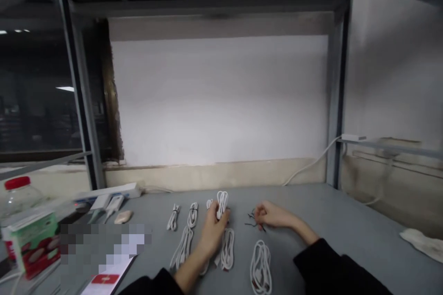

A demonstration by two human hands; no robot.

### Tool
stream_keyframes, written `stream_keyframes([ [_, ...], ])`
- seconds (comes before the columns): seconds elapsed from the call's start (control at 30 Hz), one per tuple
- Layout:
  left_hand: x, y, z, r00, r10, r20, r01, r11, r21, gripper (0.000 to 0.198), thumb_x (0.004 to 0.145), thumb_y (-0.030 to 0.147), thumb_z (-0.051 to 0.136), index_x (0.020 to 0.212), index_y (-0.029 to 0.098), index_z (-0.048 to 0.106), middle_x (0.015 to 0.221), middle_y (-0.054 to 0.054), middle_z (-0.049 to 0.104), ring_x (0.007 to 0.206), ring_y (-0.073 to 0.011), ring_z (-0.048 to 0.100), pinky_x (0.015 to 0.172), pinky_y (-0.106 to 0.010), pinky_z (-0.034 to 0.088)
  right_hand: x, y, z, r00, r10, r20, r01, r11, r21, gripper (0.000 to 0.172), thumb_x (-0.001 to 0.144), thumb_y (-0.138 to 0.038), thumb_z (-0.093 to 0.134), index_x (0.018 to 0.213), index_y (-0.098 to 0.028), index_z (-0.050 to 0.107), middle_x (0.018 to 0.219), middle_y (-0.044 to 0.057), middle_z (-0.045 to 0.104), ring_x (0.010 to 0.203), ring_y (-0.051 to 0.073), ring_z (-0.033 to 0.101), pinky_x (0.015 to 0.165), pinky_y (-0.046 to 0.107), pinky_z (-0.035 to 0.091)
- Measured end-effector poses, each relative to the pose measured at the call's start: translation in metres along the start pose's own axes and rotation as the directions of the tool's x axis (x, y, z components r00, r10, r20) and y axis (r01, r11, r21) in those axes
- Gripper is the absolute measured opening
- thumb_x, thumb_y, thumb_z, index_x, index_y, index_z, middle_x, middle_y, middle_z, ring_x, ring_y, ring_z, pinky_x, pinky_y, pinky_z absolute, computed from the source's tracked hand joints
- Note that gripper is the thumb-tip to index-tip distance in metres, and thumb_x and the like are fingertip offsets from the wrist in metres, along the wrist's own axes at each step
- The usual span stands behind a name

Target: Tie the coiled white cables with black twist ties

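A coiled white cable (222, 199) stands up between the thumb and fingers of my left hand (212, 227), raised over the table. My right hand (268, 215) has its fingers pinched together at a few thin black twist ties (251, 224); dark strands stick out around the fingertips. Left of my left hand lie small white cable bundles with dark ties, one (173, 218) farther out and another (193, 215) nearer. Looser white coils rest closer to me: one (182, 246) by my left forearm, one (227, 250) below my left hand, one (261, 268) below my right. My left arm partly hides other coils.
On the left are a phone (104, 282), a green and red box (36, 244), a red-lidded jar (20, 198) and a white power strip (129, 190) with chargers. Metal bunk posts (335, 92) frame the grey tabletop (308, 203). White cloth (424, 244) lies far right.
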State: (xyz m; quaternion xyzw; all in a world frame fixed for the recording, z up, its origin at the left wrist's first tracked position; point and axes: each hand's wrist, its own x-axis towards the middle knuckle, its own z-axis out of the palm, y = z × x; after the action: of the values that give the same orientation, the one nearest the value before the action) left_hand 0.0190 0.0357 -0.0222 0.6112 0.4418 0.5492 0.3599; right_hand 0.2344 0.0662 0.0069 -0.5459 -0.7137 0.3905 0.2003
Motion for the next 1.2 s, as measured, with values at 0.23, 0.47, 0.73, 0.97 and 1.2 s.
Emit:
stream_keyframes([
  [0.23, -0.003, 0.004, -0.002, 0.999, -0.011, 0.05, 0.008, 0.997, 0.073, 0.016, 0.084, 0.035, 0.058, 0.079, 0.021, 0.052, 0.072, 0.002, 0.051, 0.073, -0.0154, 0.048, 0.074, -0.027, 0.039, 0.007, 0.002, 0.004, 0.989, -0.062, -0.134, 0.081, 0.986, 0.144, 0.01, 0.071, -0.008, 0.053, 0.066, -0.016, 0.056, 0.056, -0.001, 0.061, 0.042, 0.006, 0.038, 0.046, 0.021, 0.028],
  [0.47, -0.002, 0.014, -0.004, 0.982, -0.169, 0.082, 0.165, 0.985, 0.057, 0.014, 0.086, 0.03, 0.055, 0.078, 0.02, 0.052, 0.062, 0.005, 0.048, 0.059, -0.0125, 0.043, 0.062, -0.025, 0.036, 0.009, 0.002, 0.006, 0.966, -0.025, -0.256, 0.081, 0.974, 0.212, 0.008, 0.076, -0.009, 0.055, 0.075, -0.015, 0.06, 0.062, 0.0, 0.064, 0.044, 0.006, 0.043, 0.047, 0.021, 0.034],
  [0.73, -0.003, 0.02, -0.004, 0.984, -0.145, 0.106, 0.132, 0.984, 0.117, 0.021, 0.092, 0.028, 0.048, 0.073, 0.021, 0.045, 0.058, 0.005, 0.049, 0.054, -0.0118, 0.045, 0.058, -0.026, 0.036, 0.001, 0.009, -0.013, 0.989, 0.066, -0.135, -0.059, 0.997, 0.056, 0.007, 0.076, -0.01, 0.058, 0.079, -0.012, 0.064, 0.061, 0.001, 0.066, 0.041, 0.006, 0.038, 0.047, 0.023, 0.033],
  [0.97, -0.003, 0.016, -0.004, 0.989, -0.094, 0.112, 0.078, 0.987, 0.14, 0.019, 0.092, 0.028, 0.049, 0.075, 0.021, 0.045, 0.062, 0.004, 0.053, 0.055, -0.0121, 0.05, 0.062, -0.027, 0.038, 0.013, 0.027, -0.013, 0.918, -0.046, -0.394, -0.022, 0.986, -0.165, 0.039, 0.076, -0.015, 0.065, 0.114, -0.008, 0.068, 0.06, -0.002, 0.06, 0.055, 0.012, 0.052, 0.058, 0.024, 0.038],
  [1.2, -0.001, 0.011, -0.002, 0.994, -0.049, 0.102, 0.032, 0.986, 0.162, 0.019, 0.091, 0.029, 0.052, 0.073, 0.022, 0.048, 0.059, 0.004, 0.051, 0.057, -0.0137, 0.048, 0.063, -0.028, 0.039, 0.024, 0.032, -0.005, 0.924, -0.115, -0.366, -0.043, 0.917, -0.397, 0.017, 0.084, -0.021, 0.065, 0.094, -0.014, 0.077, 0.082, 0.007, 0.071, 0.072, 0.016, 0.061, 0.064, 0.025, 0.039],
])
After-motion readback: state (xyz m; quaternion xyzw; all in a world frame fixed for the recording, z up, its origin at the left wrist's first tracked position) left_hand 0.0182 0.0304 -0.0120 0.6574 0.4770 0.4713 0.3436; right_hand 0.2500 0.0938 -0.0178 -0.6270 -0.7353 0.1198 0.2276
